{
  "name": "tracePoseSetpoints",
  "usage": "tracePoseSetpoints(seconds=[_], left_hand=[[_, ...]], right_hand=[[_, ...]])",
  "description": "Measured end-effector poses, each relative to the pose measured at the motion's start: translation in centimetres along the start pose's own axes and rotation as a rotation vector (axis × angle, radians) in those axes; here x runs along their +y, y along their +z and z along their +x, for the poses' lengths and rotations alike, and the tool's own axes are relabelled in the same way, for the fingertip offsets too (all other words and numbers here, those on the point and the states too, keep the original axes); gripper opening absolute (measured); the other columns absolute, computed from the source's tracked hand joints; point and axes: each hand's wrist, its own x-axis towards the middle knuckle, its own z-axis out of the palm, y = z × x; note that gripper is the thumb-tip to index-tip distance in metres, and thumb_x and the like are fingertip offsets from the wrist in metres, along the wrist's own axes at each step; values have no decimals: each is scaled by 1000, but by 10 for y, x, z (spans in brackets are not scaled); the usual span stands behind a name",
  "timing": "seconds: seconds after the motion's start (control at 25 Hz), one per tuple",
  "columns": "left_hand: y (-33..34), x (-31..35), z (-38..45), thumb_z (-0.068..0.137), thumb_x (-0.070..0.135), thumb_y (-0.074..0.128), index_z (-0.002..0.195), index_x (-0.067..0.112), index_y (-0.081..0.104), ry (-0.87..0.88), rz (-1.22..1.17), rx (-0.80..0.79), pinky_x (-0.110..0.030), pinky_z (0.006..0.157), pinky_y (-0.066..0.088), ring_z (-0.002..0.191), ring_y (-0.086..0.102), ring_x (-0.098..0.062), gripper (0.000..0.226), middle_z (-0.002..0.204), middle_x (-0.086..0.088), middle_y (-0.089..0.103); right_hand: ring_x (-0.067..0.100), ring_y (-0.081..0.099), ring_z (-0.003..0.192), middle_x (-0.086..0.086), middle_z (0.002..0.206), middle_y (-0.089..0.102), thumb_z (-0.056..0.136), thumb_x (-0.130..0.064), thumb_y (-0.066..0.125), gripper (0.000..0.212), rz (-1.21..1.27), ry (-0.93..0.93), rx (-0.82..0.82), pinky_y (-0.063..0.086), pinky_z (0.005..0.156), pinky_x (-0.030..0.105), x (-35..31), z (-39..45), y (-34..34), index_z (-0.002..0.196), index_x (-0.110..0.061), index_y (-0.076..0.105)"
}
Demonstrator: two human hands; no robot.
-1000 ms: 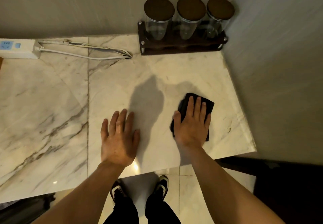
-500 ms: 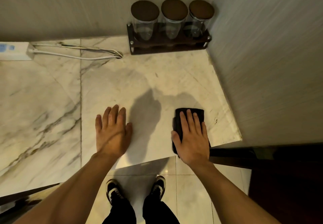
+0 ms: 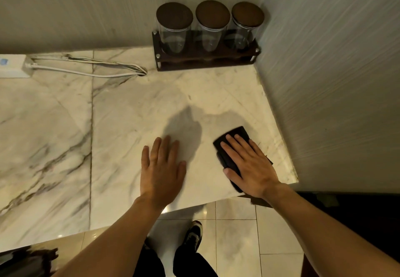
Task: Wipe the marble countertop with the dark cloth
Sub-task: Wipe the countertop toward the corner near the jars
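The white marble countertop [image 3: 121,114] with grey veins fills the middle of the head view. A folded dark cloth [image 3: 232,138] lies on it near the right front corner. My right hand [image 3: 249,166] presses flat on the cloth, fingers spread and pointing up-left, covering most of it. My left hand [image 3: 161,170] rests flat on the bare marble to the left of the cloth, palm down, fingers apart, holding nothing.
Three glass jars with dark lids [image 3: 211,28] stand in a wooden rack in the back right corner. A white power strip [image 3: 13,66] and its cables [image 3: 86,69] lie along the back wall. A wall [image 3: 335,82] borders the counter's right side.
My right hand and the cloth have swung so the fingers point up-left, staying near the right front corner. My left hand has stayed flat on the marble.
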Motion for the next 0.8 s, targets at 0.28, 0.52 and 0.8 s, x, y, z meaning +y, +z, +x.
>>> tracePoseSetpoints(seconds=[0.28, 0.52, 0.8], left_hand=[[3, -1, 2, 94, 43, 34, 142, 12, 41, 5, 43, -11, -59, 113, 22, 140, 31, -36, 58, 149, -15, 41], [6, -1, 0, 93, 43, 38, 144, 14, 39, 15, 18, 18, -57, 114, 17, 143, 25, -34, 58, 151, -14, 39], [7, 0, 3, 91, 45, 38, 144, 17, 38, -16, 69, -16, -55, 114, 16, 142, 24, -31, 60, 151, -11, 39]], right_hand=[[14, -2, 148, -5, 161, 1, 93, -57, 21, 68, -15, -1, -10, 5, 120, 41, 23, 60, -13, 152, -28, 5], [15, 1, 148, -3, 162, 5, 93, -56, 23, 68, -9, 29, 29, 4, 119, 39, 35, 106, -23, 153, -27, 8], [15, 0, 148, -2, 163, 6, 93, -55, 24, 67, 49, 137, 62, 1, 119, 39, 47, 163, -28, 153, -30, 5]])
